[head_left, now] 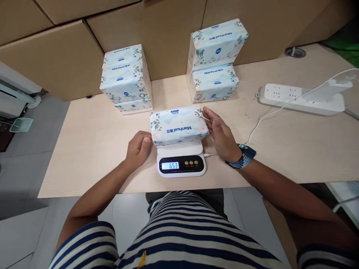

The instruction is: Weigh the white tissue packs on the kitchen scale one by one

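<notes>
Atop the white scale (181, 163), near the front edge of the table (92, 145), lies one Manhua pack (178, 125), lettering upside down to me. Display (169, 165) reads 6.53. My left hand (138, 150), loosely curled, is at the pack's left end; fingertips partly hidden, so grip cannot be told. My right hand (224, 140) is open, fingers extended at the right end. Beyond: left stack (126, 80) and right stack (215, 61) of similar packs, before cardboard boxes (168, 37).

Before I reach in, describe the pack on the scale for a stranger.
On the pale table, find the white scale by the near edge. The tissue pack lies on it, between the left hand and right hand. Unlike the stacked packs behind, it lies singly.
</notes>
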The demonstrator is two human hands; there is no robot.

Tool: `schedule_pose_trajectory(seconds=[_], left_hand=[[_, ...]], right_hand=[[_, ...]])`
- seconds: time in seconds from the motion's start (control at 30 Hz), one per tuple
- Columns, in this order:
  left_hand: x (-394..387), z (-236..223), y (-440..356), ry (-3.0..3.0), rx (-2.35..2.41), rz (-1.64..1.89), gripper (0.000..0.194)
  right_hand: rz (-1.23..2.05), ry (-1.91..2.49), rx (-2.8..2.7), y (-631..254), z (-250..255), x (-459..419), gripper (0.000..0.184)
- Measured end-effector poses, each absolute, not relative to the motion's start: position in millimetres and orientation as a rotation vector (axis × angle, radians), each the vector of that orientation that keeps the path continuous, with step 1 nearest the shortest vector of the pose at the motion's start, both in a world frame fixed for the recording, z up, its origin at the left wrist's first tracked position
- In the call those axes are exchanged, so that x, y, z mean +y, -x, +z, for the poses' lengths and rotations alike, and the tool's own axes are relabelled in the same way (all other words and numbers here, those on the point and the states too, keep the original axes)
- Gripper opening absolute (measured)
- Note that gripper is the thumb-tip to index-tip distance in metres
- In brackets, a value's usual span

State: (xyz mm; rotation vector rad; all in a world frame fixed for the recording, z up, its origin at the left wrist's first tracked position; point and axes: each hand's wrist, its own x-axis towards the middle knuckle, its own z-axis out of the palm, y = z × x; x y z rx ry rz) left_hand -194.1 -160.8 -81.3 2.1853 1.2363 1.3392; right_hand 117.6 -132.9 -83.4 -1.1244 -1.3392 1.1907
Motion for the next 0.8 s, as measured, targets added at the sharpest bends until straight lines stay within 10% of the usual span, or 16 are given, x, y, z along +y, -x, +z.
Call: schedule_pose_trajectory(seconds=[0.37,0.53,0.8], left_hand=[[-159,-89,201,-2.126,1.209,1.326,0.033],[-156,-101,211,-1.95,1.113,1.278,0.086],[-159,-106,210,-1.838,0.988,0.963,0.093]], right_hand=[[1.236,1.068,-1.368,-113,-82,-130,0.101],[1.237,1.14,-1.349,-114,-84,-132,0.107],[1.172,1.166,-1.306,-117,-92,-130,0.102]])
